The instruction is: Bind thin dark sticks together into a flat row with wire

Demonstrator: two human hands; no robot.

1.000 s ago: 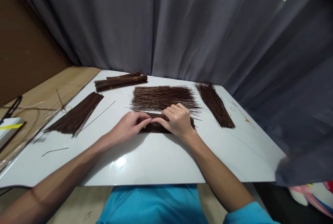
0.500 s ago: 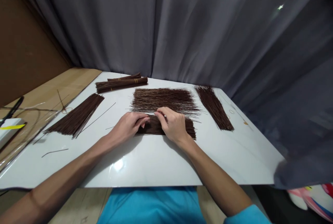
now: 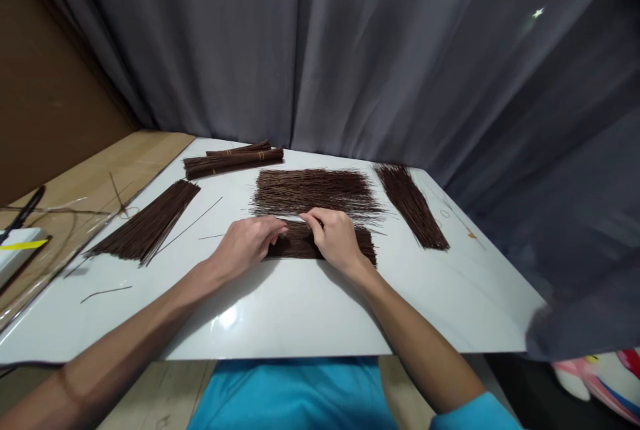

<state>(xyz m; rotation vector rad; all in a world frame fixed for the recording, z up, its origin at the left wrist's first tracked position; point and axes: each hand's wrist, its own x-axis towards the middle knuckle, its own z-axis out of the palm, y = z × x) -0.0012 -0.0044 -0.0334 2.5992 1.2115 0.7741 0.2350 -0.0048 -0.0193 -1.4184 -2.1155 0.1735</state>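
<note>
Both hands — left hand (image 3: 246, 241) and right hand (image 3: 334, 238) — rest fingers-down, closed lightly on the near stick bundle (image 3: 365, 245) at mid-table; beyond it lies a loose stick pile (image 3: 313, 190), flanked by side bundles — all on the white table (image 3: 300, 310).

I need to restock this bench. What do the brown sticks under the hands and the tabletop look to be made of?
Sticks: thin, stiff, dark brown fibres, matte, likely dried plant stems or palm midribs; too fine to be sure. Tabletop: smooth white glossy board, with lamp glare; probably laminate or plastic.
</note>
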